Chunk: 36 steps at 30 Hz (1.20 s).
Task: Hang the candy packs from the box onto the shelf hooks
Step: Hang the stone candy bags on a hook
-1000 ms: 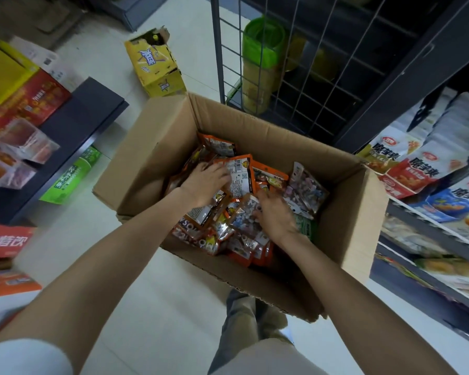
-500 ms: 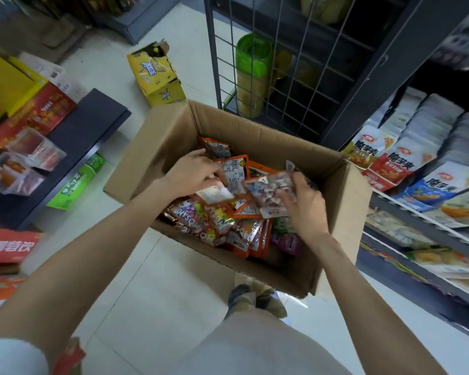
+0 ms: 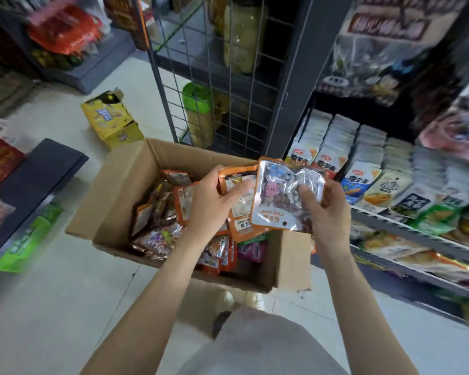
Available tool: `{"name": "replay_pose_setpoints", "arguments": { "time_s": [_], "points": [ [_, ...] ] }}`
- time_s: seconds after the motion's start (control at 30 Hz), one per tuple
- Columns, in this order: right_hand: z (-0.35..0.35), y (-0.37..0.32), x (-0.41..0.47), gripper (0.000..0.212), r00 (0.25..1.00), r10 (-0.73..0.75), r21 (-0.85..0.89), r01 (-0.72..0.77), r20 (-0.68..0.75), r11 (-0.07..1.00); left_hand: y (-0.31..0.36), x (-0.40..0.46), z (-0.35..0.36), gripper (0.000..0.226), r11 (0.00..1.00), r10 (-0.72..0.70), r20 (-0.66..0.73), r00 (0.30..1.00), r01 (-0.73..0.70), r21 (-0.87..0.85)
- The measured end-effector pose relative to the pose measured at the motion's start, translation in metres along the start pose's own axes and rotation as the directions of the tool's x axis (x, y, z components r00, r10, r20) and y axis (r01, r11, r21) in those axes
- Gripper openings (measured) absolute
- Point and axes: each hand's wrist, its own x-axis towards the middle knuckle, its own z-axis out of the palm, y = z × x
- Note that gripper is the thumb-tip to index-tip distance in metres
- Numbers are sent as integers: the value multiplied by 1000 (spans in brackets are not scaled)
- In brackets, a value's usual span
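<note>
Head view: an open cardboard box [image 3: 114, 201] is seen on the pale floor, and everything else is placed from it. Above the box's far right corner, a clear candy pack [image 3: 287, 196] with an orange border and small coloured sweets inside is held by the right hand [image 3: 326, 212]; the thumb is pressed on the pack's front and the fingers are curled behind its right edge. Just left of it, and partly overlapped by it, a small stack of orange-edged candy packs [image 3: 238, 201] is gripped by the left hand [image 3: 214, 201], with the thumb laid across the front and the fingers wrapped behind. Both sets of packs are lifted clear of the box's contents. Inside the box, a loose heap of further packs [image 3: 160, 220] in orange, brown and purple wrappers is left lying. Directly behind the box, a wire grid panel [image 3: 222, 77] is stood upright, with a green-lidded container [image 3: 198, 104] seen through it. To the right of the box, shelves [image 3: 406, 231] are filled with rows of snack bags [image 3: 363, 180]. Beyond the box's far left corner, a torn yellow carton [image 3: 111, 120] is set on the floor. To the left of the box, a dark low shelf [image 3: 38, 171] is seen. Near the box's front edge, the person's shoes [image 3: 238, 299] are partly visible, though blurred.
</note>
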Motion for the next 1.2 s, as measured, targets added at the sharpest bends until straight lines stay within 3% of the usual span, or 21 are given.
{"name": "replay_pose_setpoints", "arguments": {
  "time_s": [0.13,0.2,0.27,0.33,0.43,0.53,0.63,0.8,0.9,1.07,1.2],
  "points": [
    [-14,10,-7,25,969,31,88,-10,-245,996,14,-10,28,17,1000,29,139,990,-28,-13],
    [-31,14,-8,34,962,76,132,-43,-262,990,22,-14,41,14,997,73,172,982,-77,20],
    [-59,14,-7,55,981,16,46,-7,-192,999,29,-14,53,10,992,114,199,973,-123,37],
    [-93,10,-4,75,984,-153,-198,133,-89,971,38,-13,67,11,986,134,267,954,-155,60],
    [-148,-5,4,76,926,-306,-496,376,219,783,57,-12,98,14,968,158,414,897,-224,114],
    [-209,-24,16,81,857,-207,-556,471,471,685,76,-12,146,46,936,136,508,851,-278,215],
    [-272,-29,24,64,842,-146,-550,460,519,697,99,-26,203,29,931,141,531,836,-294,216],
    [-371,-26,26,46,924,-206,-550,359,321,754,131,-57,300,30,973,153,398,904,-209,100],
    [-412,-27,31,43,978,-204,-330,203,31,922,152,-69,343,27,981,191,276,942,-194,-17],
    [-431,-27,50,36,931,-156,-34,153,-331,988,182,-79,387,21,979,196,147,969,-185,-89],
    [-425,-34,69,40,896,-184,-29,188,-405,982,195,-69,395,11,972,213,45,976,-207,-111]
  ]
}}
